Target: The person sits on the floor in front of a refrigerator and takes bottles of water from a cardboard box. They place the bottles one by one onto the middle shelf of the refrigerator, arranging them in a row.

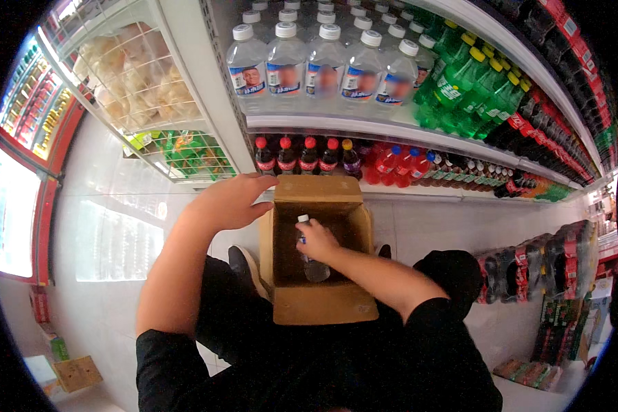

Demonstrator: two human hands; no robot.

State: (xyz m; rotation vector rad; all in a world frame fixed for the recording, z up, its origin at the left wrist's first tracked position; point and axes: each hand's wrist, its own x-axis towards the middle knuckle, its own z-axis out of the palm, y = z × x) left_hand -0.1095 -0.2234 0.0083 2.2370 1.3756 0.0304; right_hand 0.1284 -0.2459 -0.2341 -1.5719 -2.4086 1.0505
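Observation:
An opened cardboard box [325, 306] stands between my feet, its flaps folded out. Inside it my right hand [316, 240] grips a clear plastic bottle [317, 270] with a white cap; no other bottle can be made out in the dark interior. My left hand [241, 202] is at the box's upper left edge, fingers apart, holding nothing. Beyond the box, clear bottles [328, 64] with white caps stand in rows on the shelf. Below them, dark cola bottles [309, 157] with red caps line the lower shelf.
Green soda bottles [456, 85] fill the shelf's right part. A white wire rack [185, 87] with bagged goods stands at left, before red-framed drink coolers [44, 226]. Shrink-wrapped bottle packs [541, 262] lie at right. A flat cardboard piece [77, 373] is at lower left.

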